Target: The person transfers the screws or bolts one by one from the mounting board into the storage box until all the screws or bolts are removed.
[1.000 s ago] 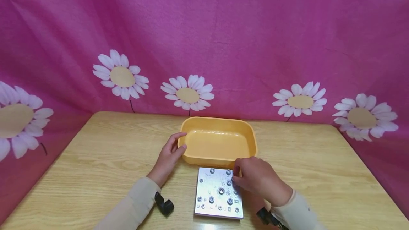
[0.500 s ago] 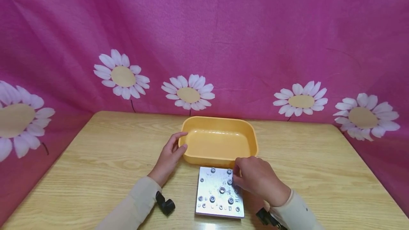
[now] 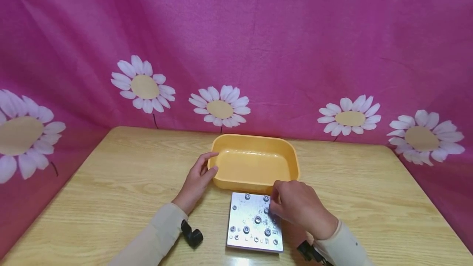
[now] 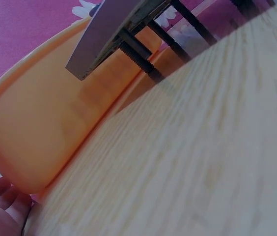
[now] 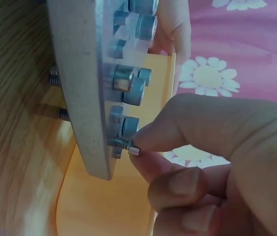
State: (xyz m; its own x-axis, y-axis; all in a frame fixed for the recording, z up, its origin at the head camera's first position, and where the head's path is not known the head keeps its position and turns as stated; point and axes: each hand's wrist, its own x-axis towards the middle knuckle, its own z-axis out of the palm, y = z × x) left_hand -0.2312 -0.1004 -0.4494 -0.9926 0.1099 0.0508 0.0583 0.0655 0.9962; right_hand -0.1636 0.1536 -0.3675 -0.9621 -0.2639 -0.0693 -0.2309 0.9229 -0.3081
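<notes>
My right hand (image 3: 301,206) pinches a small screw (image 5: 129,147) at the metal plate's (image 3: 242,214) 2 o'clock edge; my left hand (image 3: 196,180), slightly parted, holds the yellow tray's (image 3: 242,185) 9 o'clock rim, just past the plate's 12. Wide surface (image 3: 369,196) stretches toward 3 and 9.

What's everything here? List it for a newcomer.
Rectangular wooden table: one, light brown, lower view
Fabric backdrop with printed white daisies: one, magenta, behind the table
Rectangular plastic-looking tray: one, yellow-orange, on the table
Square metal plate: one, silver, before the tray
Round-headed metal screws: at least ten, grey, set in the plate
Small metal screw: one, silver, at the plate
Wrist gadgets: two, black, one per wrist
Long sleeves: two, beige, on arms
Left hand: one, bare, holding the tray's left side
Right hand: one, bare, pinching the small screw
</notes>
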